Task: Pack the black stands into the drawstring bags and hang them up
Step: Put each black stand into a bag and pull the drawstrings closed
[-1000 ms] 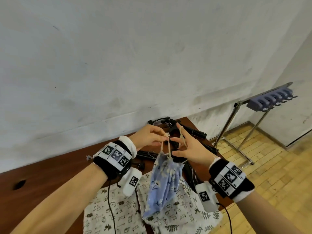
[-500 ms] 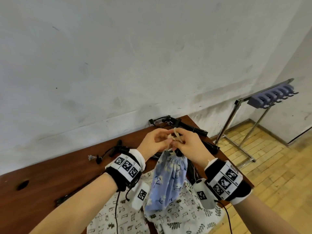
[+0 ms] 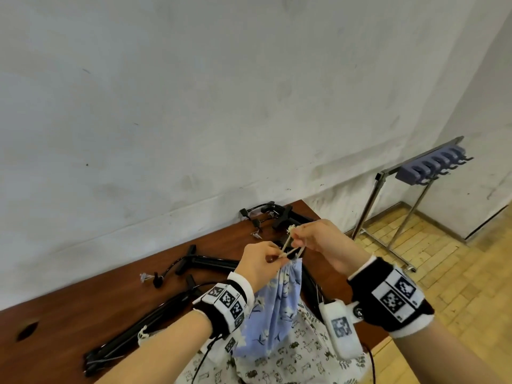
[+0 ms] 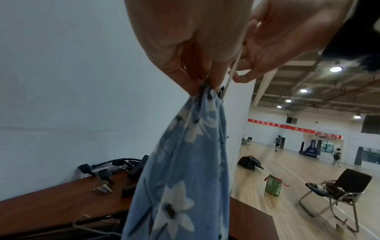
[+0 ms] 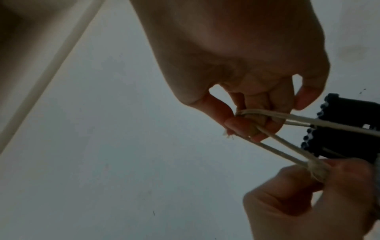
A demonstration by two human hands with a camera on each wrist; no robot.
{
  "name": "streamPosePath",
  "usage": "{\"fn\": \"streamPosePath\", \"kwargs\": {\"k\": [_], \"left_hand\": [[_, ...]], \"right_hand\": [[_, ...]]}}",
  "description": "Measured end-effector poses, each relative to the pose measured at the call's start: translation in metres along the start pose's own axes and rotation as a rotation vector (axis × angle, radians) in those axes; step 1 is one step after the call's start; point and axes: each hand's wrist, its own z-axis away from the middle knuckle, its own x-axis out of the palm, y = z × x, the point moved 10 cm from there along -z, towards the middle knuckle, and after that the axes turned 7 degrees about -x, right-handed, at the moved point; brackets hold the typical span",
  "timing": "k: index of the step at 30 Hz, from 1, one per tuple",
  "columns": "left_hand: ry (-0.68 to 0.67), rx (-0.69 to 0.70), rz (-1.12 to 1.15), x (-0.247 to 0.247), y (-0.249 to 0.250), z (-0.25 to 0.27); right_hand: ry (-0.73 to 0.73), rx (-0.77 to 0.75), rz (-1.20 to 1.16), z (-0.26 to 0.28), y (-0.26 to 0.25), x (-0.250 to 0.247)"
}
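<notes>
Surface: brown table (image 3: 83,306), black stands (image 3: 210,263) far.
Left hand (image 3: 259,263): pinches blue floral drawstring bag (image 3: 270,309) neck.
Right hand (image 3: 322,242): pinches cream cord (image 3: 288,245).

Bright and even in the head view, with soft, faint shadows on the wall (image 3: 194,106). Bent, stretched lines at the edges. Round ceiling lamps (image 4: 336,69) glowing in the left wrist view, close fingers (image 4: 205,48) blurry. Dim, grainy and soft in the right wrist view.
</notes>
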Motion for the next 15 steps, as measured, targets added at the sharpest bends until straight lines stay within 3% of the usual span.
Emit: {"fn": "streamPosePath", "kwargs": {"k": [7, 12, 15], "left_hand": [[-0.07, 0.014, 0.113, 0.008, 0.006, 0.004], [-0.06, 0.016, 0.083, 0.007, 0.008, 0.0], [-0.116, 0.039, 0.268, 0.004, 0.027, -0.008]], "right_hand": [[0.035, 0.057, -0.025, 0.013, -0.001, -0.008], [-0.133, 0.013, -0.177, 0.009, -0.006, 0.013], [-0.285, -0.014, -0.258, 0.01, -0.025, 0.029]]}}
